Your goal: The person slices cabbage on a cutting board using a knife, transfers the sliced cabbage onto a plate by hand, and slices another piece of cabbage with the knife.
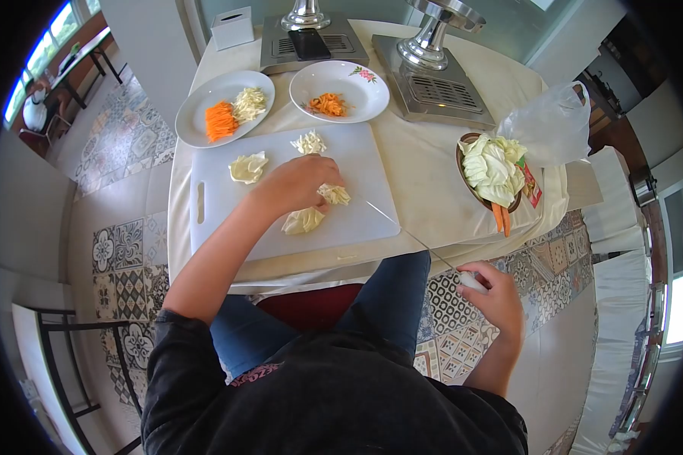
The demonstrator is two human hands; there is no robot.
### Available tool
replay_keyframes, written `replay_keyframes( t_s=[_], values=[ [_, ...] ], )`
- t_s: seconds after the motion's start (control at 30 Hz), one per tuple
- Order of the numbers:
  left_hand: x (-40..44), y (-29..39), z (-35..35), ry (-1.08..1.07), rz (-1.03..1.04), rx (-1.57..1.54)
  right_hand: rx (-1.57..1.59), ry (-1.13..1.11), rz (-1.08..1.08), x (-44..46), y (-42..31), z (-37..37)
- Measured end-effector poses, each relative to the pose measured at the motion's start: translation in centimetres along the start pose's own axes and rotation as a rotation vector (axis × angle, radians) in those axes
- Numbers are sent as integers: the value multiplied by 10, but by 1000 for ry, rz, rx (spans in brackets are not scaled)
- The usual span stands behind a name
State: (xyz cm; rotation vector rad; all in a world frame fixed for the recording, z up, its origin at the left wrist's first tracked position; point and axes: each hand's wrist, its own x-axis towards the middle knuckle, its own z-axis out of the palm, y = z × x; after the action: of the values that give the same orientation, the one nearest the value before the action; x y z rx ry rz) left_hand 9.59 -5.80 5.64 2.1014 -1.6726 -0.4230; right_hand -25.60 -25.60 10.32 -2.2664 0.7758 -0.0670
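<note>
Head view: a small bunch of cut cabbage sits on the white board, in front of the person. Their left hand is closed on it, and that hand hides some of it. Most of those fingers are out of sight from above. The right hand is well apart, past the table edge, wrapped around a knife. It covers much of the handle, and the blade looks like just a thin line. I can't tell if the tip touches the cabbage. A cabbage leaf peeks out from under the left hand. Farther back, a plate holds carrot sticks. To the right, cabbage leaves hide most of a brown bowl. Beside it, a red packet is partly covered. Two metal stands get cut off at the top.
</note>
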Motion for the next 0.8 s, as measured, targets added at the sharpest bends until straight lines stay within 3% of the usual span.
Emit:
replay_keyframes(
  t_s=[0.13,0.53,0.8],
  values=[
    [-5,1,3,-1,-3,18,3,17,29,-4,3,2],
    [-17,-13,28,186,267,157,84,19,-19,-1,15,22],
    [-4,-17,13,212,93,-173,204,20,2,6,16,36]
  ],
)
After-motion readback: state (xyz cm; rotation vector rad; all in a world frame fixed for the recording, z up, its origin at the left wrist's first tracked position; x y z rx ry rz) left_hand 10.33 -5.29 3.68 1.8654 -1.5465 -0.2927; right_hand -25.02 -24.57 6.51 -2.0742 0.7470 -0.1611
